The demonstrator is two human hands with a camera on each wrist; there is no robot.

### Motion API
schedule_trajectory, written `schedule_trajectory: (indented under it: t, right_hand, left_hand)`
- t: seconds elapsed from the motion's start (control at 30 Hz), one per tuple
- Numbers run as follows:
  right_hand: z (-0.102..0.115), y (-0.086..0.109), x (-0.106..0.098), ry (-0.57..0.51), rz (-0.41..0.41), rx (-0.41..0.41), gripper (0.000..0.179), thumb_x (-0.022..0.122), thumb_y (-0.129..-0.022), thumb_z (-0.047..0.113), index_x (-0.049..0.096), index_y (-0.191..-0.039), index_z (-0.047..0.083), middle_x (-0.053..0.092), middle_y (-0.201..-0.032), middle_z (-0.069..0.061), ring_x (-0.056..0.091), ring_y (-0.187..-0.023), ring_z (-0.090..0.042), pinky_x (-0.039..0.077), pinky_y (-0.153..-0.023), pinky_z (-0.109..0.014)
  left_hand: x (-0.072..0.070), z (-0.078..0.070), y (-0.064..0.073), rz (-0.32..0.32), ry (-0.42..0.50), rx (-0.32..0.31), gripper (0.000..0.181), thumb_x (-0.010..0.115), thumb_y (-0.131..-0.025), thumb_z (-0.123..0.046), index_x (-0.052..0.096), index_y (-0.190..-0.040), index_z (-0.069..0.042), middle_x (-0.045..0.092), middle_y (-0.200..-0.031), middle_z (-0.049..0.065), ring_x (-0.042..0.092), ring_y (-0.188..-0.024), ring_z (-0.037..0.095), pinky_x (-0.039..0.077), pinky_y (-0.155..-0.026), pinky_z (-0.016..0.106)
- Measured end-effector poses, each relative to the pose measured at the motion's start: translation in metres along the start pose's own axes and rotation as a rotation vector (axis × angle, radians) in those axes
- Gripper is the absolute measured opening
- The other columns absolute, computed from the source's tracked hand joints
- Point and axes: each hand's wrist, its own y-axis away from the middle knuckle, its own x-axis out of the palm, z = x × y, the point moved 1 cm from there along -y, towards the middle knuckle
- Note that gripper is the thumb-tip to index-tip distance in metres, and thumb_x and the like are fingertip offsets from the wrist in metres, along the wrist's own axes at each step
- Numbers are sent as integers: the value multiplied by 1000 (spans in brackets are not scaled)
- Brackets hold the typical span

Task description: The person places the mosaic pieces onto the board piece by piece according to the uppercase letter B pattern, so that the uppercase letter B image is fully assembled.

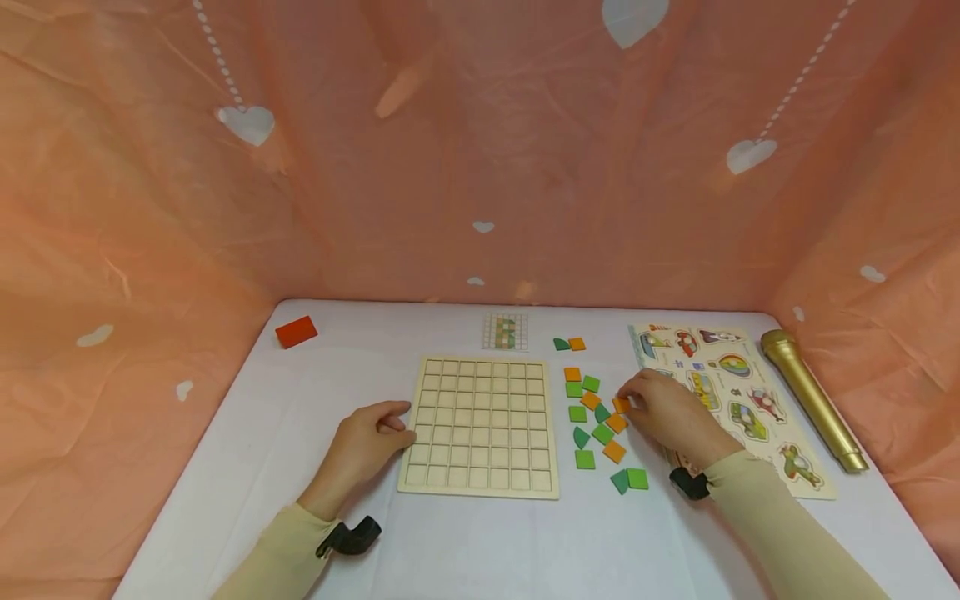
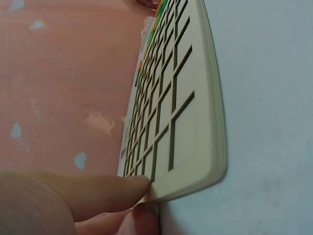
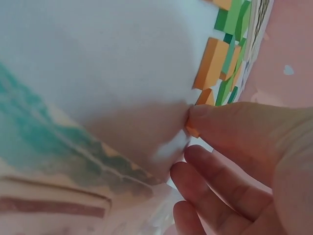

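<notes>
A pale wooden grid board (image 1: 480, 426) lies flat in the middle of the table, its cells bare. My left hand (image 1: 367, 442) holds the board's left edge; in the left wrist view the thumb (image 2: 112, 192) lies over the rim, with other fingers low at the side. Right of the board, my right hand (image 1: 671, 414) pinches an orange square tile (image 1: 621, 405) at the edge of a loose cluster. In the right wrist view the thumb covers part of that orange tile (image 3: 192, 131). The cluster mixes orange squares, light green squares (image 1: 603, 433) and dark green quarter-round pieces (image 1: 581, 437).
A small pattern card (image 1: 506, 332) lies behind the board. A picture puzzle board (image 1: 806, 425) sits under and beyond my right hand, with a gold microphone (image 1: 813, 400) along its right. A red block (image 1: 297, 332) is at the far left. Peach curtains surround the table.
</notes>
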Motion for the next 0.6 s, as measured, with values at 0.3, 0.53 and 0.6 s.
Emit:
schedule_trajectory:
  t: [0.3,0.53,0.6]
  right_hand:
    - [6,-5,-1,-39,14,48,18,79,-96,13,79,-113,8,76,-109,-7,69,-96,-24,60,-91,-50]
    - [27,-20,2,-62,31,72,21,80,-98,18,80,-117,8,77,-111,-7,68,-94,-21,60,-89,-45]
    - [34,-25,6,-68,33,62,21,81,-98,19,80,-116,7,77,-111,-7,67,-92,-20,61,-87,-42]
  left_hand:
    - [-1,-6,-4,24,-21,1,46,82,-92,-16,74,-136,-4,74,-95,2,63,-91,17,48,-86,33]
    - [-3,-11,-9,61,-43,-14,52,81,-91,-14,69,-141,-4,72,-94,3,62,-90,19,48,-83,32]
    - [-3,-12,-11,78,-45,-25,53,82,-91,-14,68,-142,-4,72,-93,4,62,-88,19,47,-81,32]
